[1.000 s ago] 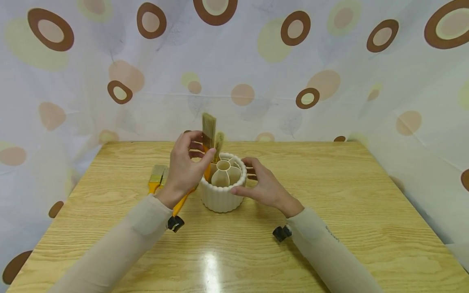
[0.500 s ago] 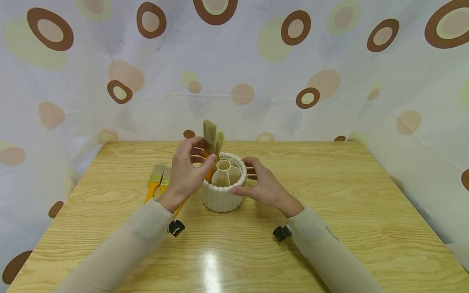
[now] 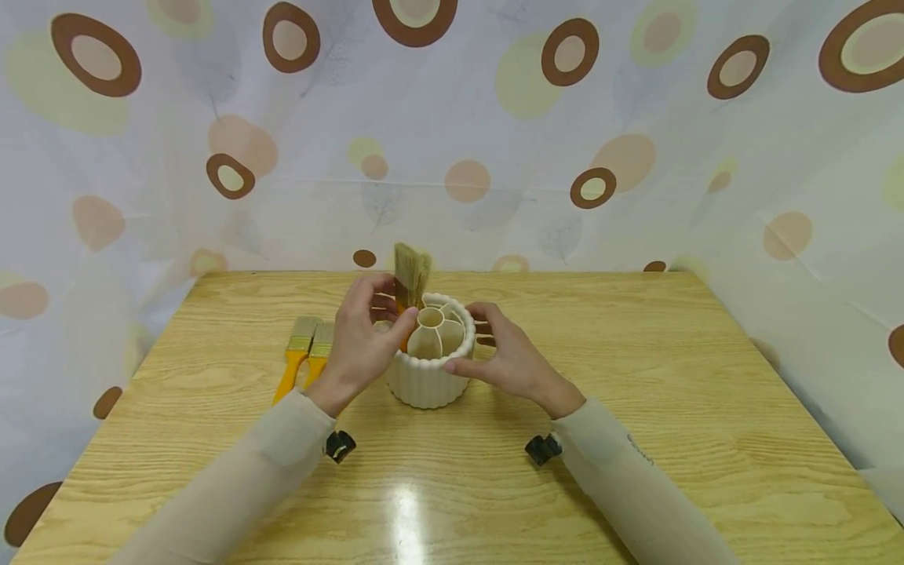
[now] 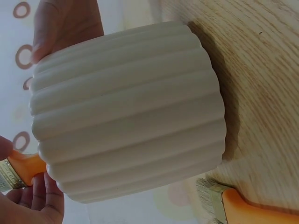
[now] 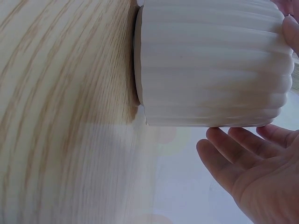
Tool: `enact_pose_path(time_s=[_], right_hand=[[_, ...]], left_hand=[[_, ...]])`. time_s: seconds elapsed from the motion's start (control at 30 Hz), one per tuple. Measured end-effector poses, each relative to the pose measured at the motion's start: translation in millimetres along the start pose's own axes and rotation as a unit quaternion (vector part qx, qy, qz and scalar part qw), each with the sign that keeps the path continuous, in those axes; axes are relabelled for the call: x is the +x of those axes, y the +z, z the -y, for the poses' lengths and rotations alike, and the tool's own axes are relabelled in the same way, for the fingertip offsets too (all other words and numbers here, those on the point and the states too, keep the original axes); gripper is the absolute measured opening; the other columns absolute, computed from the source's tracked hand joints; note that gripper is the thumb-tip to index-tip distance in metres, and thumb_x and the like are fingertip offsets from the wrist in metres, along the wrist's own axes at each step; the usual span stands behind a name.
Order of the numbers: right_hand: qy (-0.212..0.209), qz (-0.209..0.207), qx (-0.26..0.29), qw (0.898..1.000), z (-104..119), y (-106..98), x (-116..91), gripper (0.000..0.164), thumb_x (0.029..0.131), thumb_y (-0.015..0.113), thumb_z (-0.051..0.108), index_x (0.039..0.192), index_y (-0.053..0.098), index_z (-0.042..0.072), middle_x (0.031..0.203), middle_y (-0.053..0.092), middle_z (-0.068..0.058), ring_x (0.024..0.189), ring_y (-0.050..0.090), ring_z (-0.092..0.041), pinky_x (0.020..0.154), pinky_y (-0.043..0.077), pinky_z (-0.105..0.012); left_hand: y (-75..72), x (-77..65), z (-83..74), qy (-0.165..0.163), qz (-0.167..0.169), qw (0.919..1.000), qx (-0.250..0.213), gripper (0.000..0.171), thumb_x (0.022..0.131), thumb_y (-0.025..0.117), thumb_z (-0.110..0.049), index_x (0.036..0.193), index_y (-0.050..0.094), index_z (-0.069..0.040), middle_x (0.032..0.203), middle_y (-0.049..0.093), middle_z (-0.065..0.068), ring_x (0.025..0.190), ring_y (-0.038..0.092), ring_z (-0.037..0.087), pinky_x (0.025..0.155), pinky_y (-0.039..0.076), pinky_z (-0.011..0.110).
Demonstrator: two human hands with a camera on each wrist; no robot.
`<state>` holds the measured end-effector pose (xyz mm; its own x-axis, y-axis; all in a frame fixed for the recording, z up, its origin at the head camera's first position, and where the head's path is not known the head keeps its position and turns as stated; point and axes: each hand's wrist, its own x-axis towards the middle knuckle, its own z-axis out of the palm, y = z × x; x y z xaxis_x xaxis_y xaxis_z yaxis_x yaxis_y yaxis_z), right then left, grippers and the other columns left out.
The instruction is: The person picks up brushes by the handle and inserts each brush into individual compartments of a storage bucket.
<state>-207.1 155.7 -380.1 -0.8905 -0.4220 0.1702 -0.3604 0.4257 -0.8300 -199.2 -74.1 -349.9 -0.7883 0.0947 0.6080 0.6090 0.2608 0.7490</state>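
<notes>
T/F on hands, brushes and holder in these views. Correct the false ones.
1. The left hand holds a flat, pale-bristled, orange-handled paintbrush. True.
2. That paintbrush's bristles point down. False: they point up.
3. The right hand touches the round, ribbed, cream-coloured holder. True.
4. The holder's inside is undivided. False: it is divided around a central tube.
5. The holder stands upright on the light wood-grain table. True.
6. Brushes lie right of the holder. False: the lying orange-handled brushes are left of it.

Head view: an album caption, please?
Left hand holds a paintbrush in a ribbed cream holder, right hand at its rim.
</notes>
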Motion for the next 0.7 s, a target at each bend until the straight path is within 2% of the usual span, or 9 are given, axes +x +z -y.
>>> enact_pose_path(time_s=[0.17, 0.47, 0.7], right_hand=[[0.0, 0.001, -0.006, 1.0, -1.2, -0.1, 1.2, 0.077, 0.075, 0.079, 0.044, 0.138, 0.039, 0.021, 0.135, 0.046, 0.001, 0.12, 0.05, -0.024, 0.099, 0.043, -0.046], [0.002, -0.003, -0.015, 1.0, 0.8, -0.2, 1.6, 0.08, 0.073, 0.079, 0.049, 0.137, 0.039, 0.022, 0.133, 0.046, 0.005, 0.119, 0.051, -0.022, 0.098, 0.044, -0.045], [0.005, -0.003, -0.02, 1.0, -0.6, -0.4, 0.3, 0.08, 0.074, 0.077, 0.051, 0.138, 0.038, 0.022, 0.135, 0.046, 0.002, 0.119, 0.051, -0.023, 0.097, 0.044, -0.045]], left_hand=[[-0.2, -1.6, 0.9, -0.001, -0.001, 0.9999, 0.01, 0.038, 0.084, 0.071, -0.006, 0.118, 0.055, -0.004, 0.108, 0.055, 0.009, 0.086, 0.059, 0.02, 0.074, 0.054, 0.029], [0.3, -4.3, 5.6, -0.005, -0.001, 1.0, 0.006, 0.037, 0.083, 0.072, -0.004, 0.117, 0.056, -0.003, 0.106, 0.055, 0.013, 0.083, 0.06, 0.023, 0.072, 0.054, 0.039], [1.1, -7.3, 8.0, 0.008, -0.004, 0.9984, 0.055, 0.039, 0.082, 0.073, -0.008, 0.117, 0.056, -0.004, 0.105, 0.056, 0.008, 0.085, 0.057, 0.02, 0.075, 0.051, 0.036]])
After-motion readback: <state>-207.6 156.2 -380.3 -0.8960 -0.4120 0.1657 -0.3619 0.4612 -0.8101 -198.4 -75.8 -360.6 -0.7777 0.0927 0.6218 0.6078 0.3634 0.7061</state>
